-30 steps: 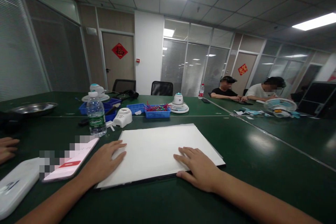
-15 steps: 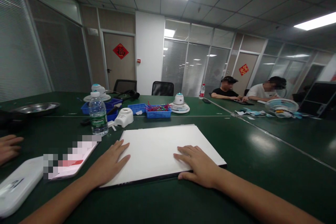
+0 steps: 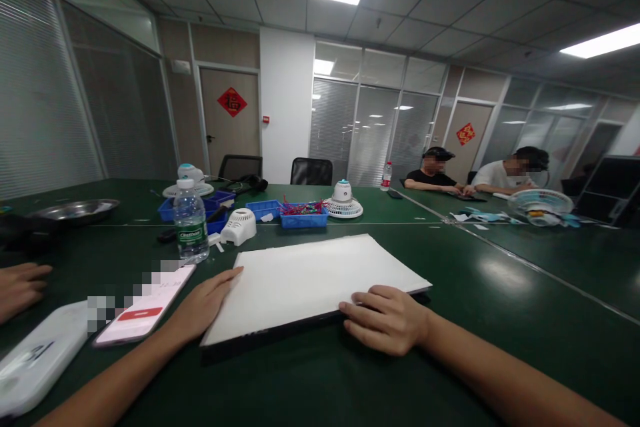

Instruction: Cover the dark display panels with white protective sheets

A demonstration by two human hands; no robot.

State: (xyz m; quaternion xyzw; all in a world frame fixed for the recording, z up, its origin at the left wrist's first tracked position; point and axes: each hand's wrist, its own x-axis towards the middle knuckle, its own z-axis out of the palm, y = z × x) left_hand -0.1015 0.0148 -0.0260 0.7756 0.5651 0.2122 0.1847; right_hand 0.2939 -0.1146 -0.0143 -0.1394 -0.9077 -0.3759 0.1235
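A flat white rectangular board (image 3: 320,287) with a dark edge lies before me on the dark green table (image 3: 310,393). Along its left side, my left hand (image 3: 213,300) grips the edge, fingers together and the thumb hidden. My right hand (image 3: 383,320) closes on the near edge right of the middle, its fingers bent over the rim. More of the dark side shows along the front, and the near part looks slightly raised off the table.
Left of the board are a phone (image 3: 145,313), a white device (image 3: 45,357) and a water bottle (image 3: 190,223). Another person's hand (image 3: 23,290) rests at far left. Behind stand a blue tray of wires (image 3: 303,217), a small white fan (image 3: 343,200) and a white housing (image 3: 239,227). Two people sit far right.
Both hands were spread flat on the white board; now they have slid out to its left and near edges and hold it. The board's near side has tilted up a little.
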